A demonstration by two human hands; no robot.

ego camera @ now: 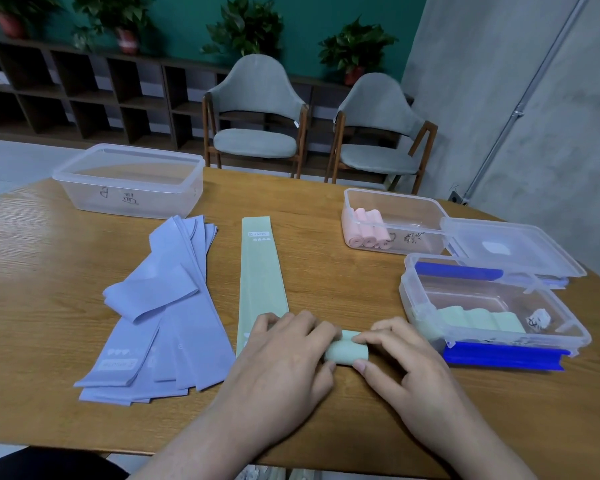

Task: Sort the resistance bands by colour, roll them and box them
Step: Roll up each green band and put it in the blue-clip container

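Lilac bands point(167, 299) beside green band point(260, 271)

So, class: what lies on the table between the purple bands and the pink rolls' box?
The flat green band, with bare tabletop beside it, in the head view.

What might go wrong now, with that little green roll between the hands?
1. The green roll is only pinched between the left hand and right hand; a loosened grip could let it spring open.
2. The left hand rests over the flat green band and might drag it askew.
3. The green box already holds rolls, so squeezing in another might be awkward.
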